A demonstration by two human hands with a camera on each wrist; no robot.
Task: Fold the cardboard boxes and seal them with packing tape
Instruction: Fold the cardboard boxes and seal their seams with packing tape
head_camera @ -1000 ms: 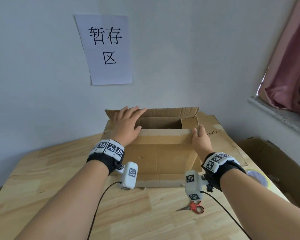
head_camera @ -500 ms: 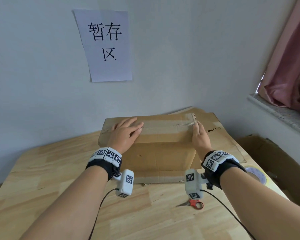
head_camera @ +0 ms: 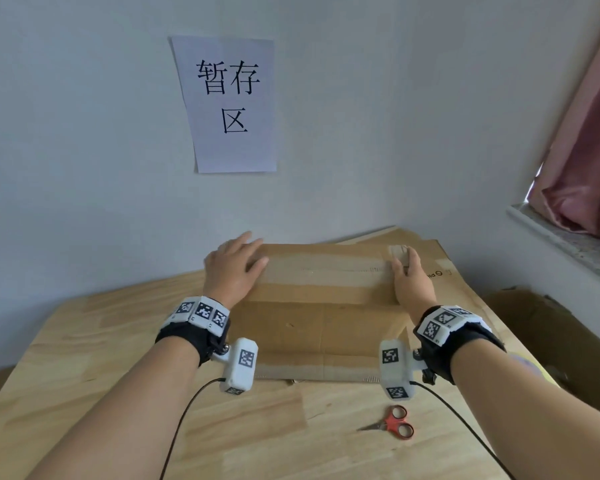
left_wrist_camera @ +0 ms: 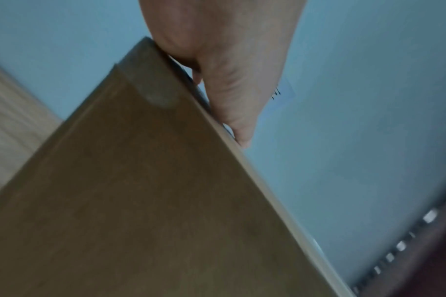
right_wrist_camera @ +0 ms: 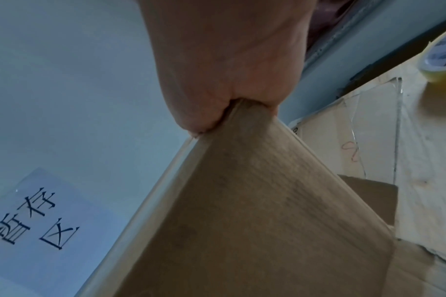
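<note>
A brown cardboard box (head_camera: 319,306) stands on the wooden table (head_camera: 84,358) near the wall, its top flaps folded down flat with a strip of old tape across them. My left hand (head_camera: 232,265) lies with straight fingers on the top's far left corner; in the left wrist view the hand (left_wrist_camera: 224,60) rests along the box's (left_wrist_camera: 140,201) edge. My right hand (head_camera: 409,275) presses flat on the top's right end, and in the right wrist view the box's (right_wrist_camera: 267,221) corner sits against the palm (right_wrist_camera: 229,60). A yellowish packing tape roll (right_wrist_camera: 440,60) lies on the table to the right.
Red-handled scissors (head_camera: 394,422) lie on the table near my right wrist. Flattened cardboard sheets (head_camera: 440,268) lie behind and right of the box. Another open carton (head_camera: 551,327) stands beyond the table's right edge. A paper sign (head_camera: 229,102) hangs on the wall.
The box's top was open a second ago; the flaps have folded down and closed it. My left hand slid out to the far left corner, while the right stayed at the right end.
</note>
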